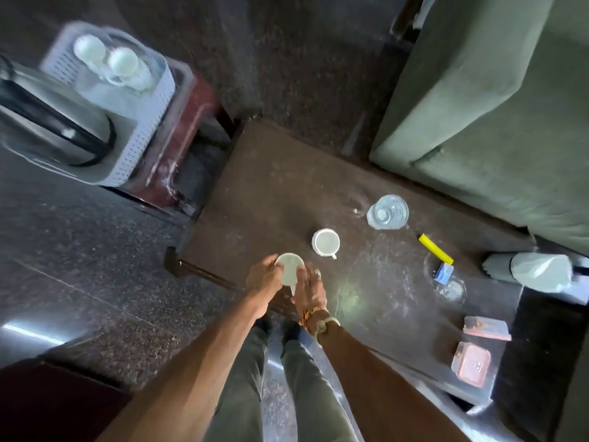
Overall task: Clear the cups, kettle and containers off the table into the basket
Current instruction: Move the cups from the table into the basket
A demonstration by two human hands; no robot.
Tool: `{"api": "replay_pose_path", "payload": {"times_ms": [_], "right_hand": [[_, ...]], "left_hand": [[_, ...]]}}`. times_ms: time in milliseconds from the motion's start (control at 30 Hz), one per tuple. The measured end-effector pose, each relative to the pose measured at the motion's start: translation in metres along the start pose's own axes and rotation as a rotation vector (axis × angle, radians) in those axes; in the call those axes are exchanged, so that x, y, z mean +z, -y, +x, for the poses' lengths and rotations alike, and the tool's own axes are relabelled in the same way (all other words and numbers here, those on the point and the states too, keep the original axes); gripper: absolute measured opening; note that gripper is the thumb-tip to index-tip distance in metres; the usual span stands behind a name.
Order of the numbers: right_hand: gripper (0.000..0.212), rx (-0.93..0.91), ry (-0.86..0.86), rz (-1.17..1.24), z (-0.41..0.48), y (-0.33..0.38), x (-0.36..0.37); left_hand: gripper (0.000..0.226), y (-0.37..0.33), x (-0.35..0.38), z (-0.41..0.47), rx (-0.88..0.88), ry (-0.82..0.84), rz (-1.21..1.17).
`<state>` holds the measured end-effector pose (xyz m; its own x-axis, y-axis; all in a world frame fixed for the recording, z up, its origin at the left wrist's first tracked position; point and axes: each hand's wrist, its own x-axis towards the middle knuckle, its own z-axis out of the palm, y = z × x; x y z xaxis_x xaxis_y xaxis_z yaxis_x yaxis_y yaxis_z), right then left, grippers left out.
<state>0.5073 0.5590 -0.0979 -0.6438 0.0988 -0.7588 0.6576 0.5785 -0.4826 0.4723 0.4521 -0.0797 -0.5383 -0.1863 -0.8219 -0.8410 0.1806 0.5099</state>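
Head view: round white cup point(288, 270)

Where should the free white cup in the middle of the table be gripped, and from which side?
By its small handle, which juts from the white cup toward the person and slightly to the right. The cup stands upright, mouth up, with bare table around it, so a hand coming from the near side should probably reach the handle unobstructed.
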Motion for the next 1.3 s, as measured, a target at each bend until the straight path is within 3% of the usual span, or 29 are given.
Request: {"api": "replay_pose_path", "payload": {"times_ms": [133,200,333,433,767,867,1033,1133,1300], "right_hand": [[0.047,-0.071,0.031,0.064,-0.035,0.053,-0.011],[0.043,-0.118,-0.036,0.004,-0.049,0.086,-0.016],[0.047,-0.229,0.031,-0.099,-0.074,0.144,-0.015],[0.041,-0.241,-0.049,-0.087,-0.087,0.185,-0.001],[0.041,-0.217,-0.102,-0.015,-0.123,0.304,0.082],[0.039,-0.188,-0.163,0.158,-0.13,0.334,0.093],[0.038,-0.16,-0.178,0.183,-0.115,0.362,0.098],[0.05,-0.17,-0.147,0.081,-0.1,0.375,0.095],[0.055,-0.191,-0.146,0.131,-0.076,0.418,0.08]], "left_hand": [[0.033,-0.03,-0.041,-0.039,-0.005,-0.041,-0.107],[0.028,-0.047,-0.065,-0.057,0.011,-0.068,-0.189],[0.028,-0.076,-0.114,-0.079,0.061,-0.087,-0.363],[0.029,-0.085,-0.155,-0.082,0.084,-0.087,-0.406],[0.017,-0.109,-0.3,-0.084,0.187,-0.081,-0.293],[0.021,-0.121,-0.331,-0.078,0.206,-0.053,-0.307],[0.02,-0.139,-0.348,-0.06,0.205,-0.046,-0.324],[0.023,-0.149,-0.353,-0.05,0.195,-0.036,-0.327],[0.021,-0.192,-0.369,-0.03,0.269,-0.073,-0.185]]}}
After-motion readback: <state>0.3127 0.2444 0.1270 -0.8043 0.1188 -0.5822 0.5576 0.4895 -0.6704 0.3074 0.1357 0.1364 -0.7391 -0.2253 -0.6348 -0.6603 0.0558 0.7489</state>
